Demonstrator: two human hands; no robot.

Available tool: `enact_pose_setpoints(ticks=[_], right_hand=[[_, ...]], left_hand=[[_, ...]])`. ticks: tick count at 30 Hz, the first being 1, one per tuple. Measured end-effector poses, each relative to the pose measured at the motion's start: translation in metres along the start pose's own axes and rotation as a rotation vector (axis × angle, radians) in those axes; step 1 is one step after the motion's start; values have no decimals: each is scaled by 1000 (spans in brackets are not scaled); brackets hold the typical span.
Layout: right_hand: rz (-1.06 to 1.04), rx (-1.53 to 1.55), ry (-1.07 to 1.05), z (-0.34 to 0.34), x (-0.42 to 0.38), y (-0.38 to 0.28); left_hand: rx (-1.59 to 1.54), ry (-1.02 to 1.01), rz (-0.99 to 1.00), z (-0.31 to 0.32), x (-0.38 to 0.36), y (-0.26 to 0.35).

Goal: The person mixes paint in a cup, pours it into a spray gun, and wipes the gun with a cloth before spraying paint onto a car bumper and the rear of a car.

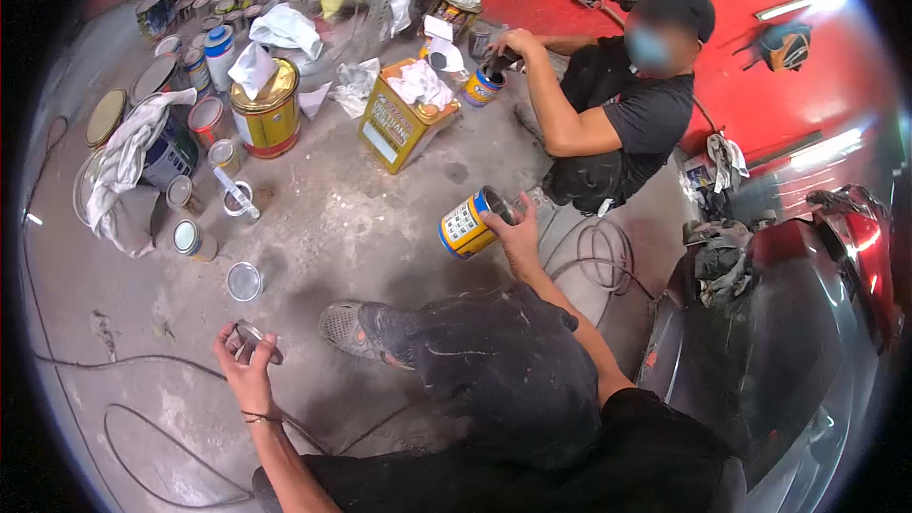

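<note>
My right hand (519, 245) grips a yellow and blue paint can (463, 227) near its open rim, tilted over the floor in front of my knee. Between the thumb and fingers of my left hand (249, 375) is a thin round lid (251, 332), held on edge. Just beyond it on the floor stands a small round tub (245, 281) with a grey top. A short can with a pale lid (194, 239) is a little farther off. What is inside the tilted can is too dark to make out.
A crouching co-worker (627, 114) handles something dark over another yellow and blue can (483, 87). A square yellow tin (388, 123) bears crumpled white paper. Several cans crowd the left, near a large gold tin (266, 119). A hose (608, 252) coils at right beside dark vehicle bodywork (769, 342).
</note>
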State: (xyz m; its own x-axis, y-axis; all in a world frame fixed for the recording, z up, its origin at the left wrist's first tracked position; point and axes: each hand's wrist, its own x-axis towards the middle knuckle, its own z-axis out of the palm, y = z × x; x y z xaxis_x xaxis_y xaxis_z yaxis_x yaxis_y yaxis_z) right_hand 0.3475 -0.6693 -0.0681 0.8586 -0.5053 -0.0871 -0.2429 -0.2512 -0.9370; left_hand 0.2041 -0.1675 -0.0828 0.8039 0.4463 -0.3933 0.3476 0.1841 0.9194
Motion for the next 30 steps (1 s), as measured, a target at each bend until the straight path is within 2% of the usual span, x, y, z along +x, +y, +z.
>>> enact_pose_setpoints(ticks=[2,8,17,23,26,28,30], right_hand=[[41,-71,68,-4,6,11],[68,-45,89,-10,5,9],[124,-24,18,0,9,11],[77,-43,-41,21,17,9],[-26,-103,-69,35,14,-10],[-177,17,-280,51,-16,-65],[-367,13,-433,79,-6,-71]], left_hand=[[14,1,-12,1,-1,5],[27,-80,-44,3,-2,0],[15,-37,-95,-4,-19,9],[66,42,-78,-18,-23,1],[44,26,-88,-21,-30,16],[45,32,-60,-18,-39,31],[-11,78,-80,-15,-44,37]])
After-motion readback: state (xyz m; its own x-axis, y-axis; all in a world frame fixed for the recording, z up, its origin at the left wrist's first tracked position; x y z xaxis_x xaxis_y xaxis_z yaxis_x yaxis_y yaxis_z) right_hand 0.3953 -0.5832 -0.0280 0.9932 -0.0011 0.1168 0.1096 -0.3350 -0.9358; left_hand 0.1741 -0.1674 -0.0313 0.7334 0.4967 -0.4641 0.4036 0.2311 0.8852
